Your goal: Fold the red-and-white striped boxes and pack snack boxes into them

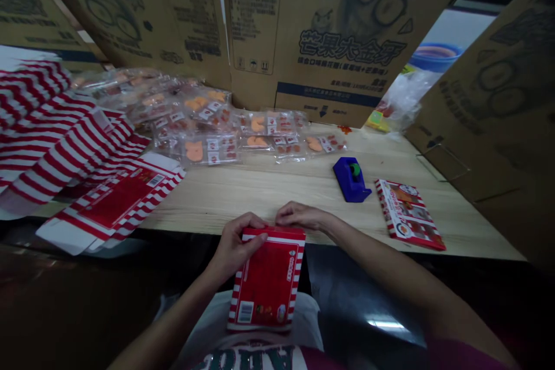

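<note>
Close to my body, a red-and-white striped carton (271, 280) is held upright, its barcode side facing me. My left hand (243, 243) grips its upper left corner, thumb on the front and fingers behind. At the carton's top edge my right hand (299, 215) is closed, its fingers curled against the flap; the fingertips are partly hidden. A blue tape dispenser (351, 180) with a green core stands on the table beyond my right hand. Farther right lies another striped carton (410, 214), its picture side up.
Flattened striped cartons (56, 139) pile up at the left, one overhanging the table's front edge (182, 208). Clear packets of orange and red pieces (203, 127) lie along the back. Large brown cardboard boxes (312, 40) wall in the far side and right. A blue-rimmed tub (436, 56) shows through a gap.
</note>
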The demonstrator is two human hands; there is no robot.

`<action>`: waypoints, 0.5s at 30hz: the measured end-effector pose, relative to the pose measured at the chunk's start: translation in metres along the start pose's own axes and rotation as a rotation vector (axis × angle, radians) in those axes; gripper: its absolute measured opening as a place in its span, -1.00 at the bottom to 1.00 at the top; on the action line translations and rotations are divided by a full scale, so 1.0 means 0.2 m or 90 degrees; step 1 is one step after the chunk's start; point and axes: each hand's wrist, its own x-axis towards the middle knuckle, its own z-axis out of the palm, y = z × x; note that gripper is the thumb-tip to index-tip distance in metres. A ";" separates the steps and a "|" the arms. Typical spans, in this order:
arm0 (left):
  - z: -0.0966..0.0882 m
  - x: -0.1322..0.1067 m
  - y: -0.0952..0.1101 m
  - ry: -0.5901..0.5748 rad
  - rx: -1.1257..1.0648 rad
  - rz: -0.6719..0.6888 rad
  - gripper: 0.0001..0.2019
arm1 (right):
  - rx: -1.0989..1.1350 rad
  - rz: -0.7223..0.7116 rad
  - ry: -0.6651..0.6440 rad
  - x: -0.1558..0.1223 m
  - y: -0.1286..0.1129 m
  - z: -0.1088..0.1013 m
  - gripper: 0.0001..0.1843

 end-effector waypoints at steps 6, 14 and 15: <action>-0.09 0.02 0.41 0.165 0.284 0.323 -0.84 | 0.032 -0.261 0.365 -0.32 -0.17 0.07 -0.55; 0.26 -0.03 -0.03 -0.089 0.477 0.682 -0.87 | 0.282 -0.144 0.356 -0.39 0.15 0.29 -0.52; 0.29 -0.06 -0.11 -0.115 0.484 0.670 -0.88 | 0.275 -0.113 0.400 -0.37 0.22 0.29 -0.57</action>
